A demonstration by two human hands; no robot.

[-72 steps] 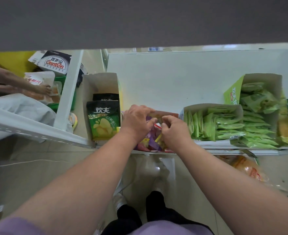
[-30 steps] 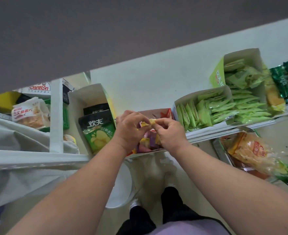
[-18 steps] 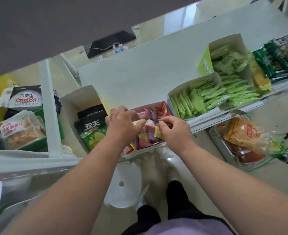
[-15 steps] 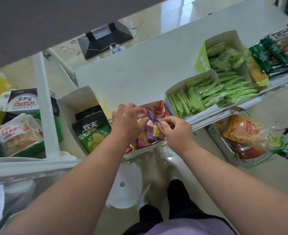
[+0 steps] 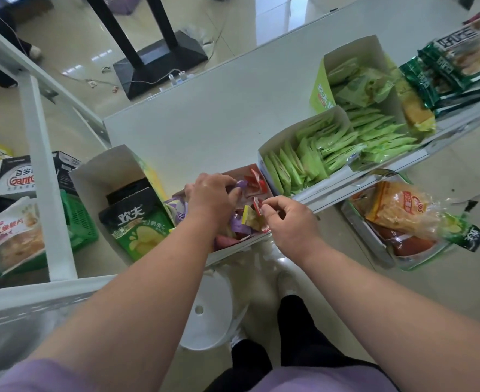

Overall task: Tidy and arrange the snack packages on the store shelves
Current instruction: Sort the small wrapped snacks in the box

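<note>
Sorting little snack packs in the box at the shelf's front edge

The left hand (image 5: 210, 198) pinches a purple pack (image 5: 241, 183); the right hand (image 5: 288, 222) pinches a red pack (image 5: 258, 205). Stand each one up gently, same colours together.

Mixed-sachet box (image 5: 257, 176): lower contents hidden beneath both hands.
Left hand (image 5: 209, 200): fingertips buried among sachets.
Snack bags (image 5: 465, 56): cropped at right edge, blurred.
Water carton (image 5: 16, 176): label partly behind shelf post (image 5: 45, 176).

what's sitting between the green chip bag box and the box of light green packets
In the head view, the low box of mixed small packets, with both hands in it.
</note>
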